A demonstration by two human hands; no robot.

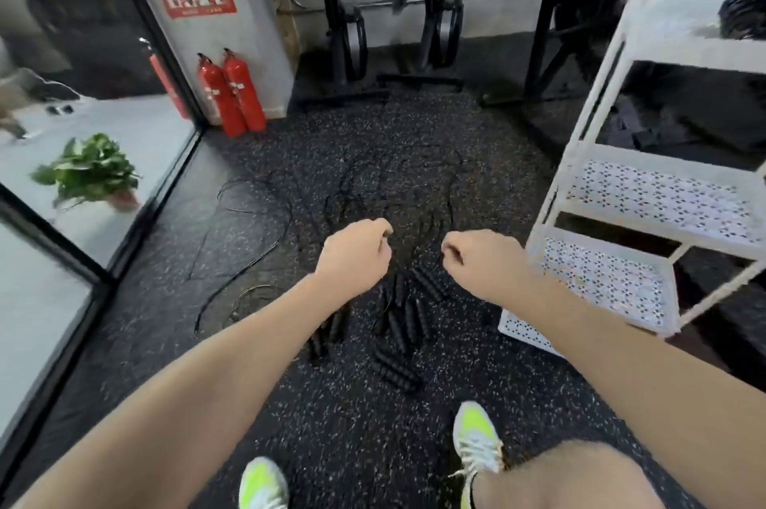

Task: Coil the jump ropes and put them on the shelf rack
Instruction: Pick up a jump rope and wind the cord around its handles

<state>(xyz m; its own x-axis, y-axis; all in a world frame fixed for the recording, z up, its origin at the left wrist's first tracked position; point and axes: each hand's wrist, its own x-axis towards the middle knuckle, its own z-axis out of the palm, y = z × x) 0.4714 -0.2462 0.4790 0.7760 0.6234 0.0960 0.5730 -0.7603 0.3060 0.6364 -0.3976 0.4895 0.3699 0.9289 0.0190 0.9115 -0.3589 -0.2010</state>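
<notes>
Several black jump ropes lie on the speckled rubber floor. Their ribbed handles [400, 326] are heaped just below my hands, and thin cords [265, 243] trail out to the left and ahead. My left hand [356, 255] and my right hand [481, 260] hover side by side above the heap, fingers curled. Each seems to pinch a thin black cord that barely shows against the dark floor. The white shelf rack [621, 185] stands at the right, with a dark coiled bundle [742, 11] on its top tier.
Two red fire extinguishers [232, 94] stand by the wall at the back left, next to a glass partition [136, 160]. Black exercise machines [348, 36] line the back wall. My yellow-green shoes [476, 438] are at the bottom.
</notes>
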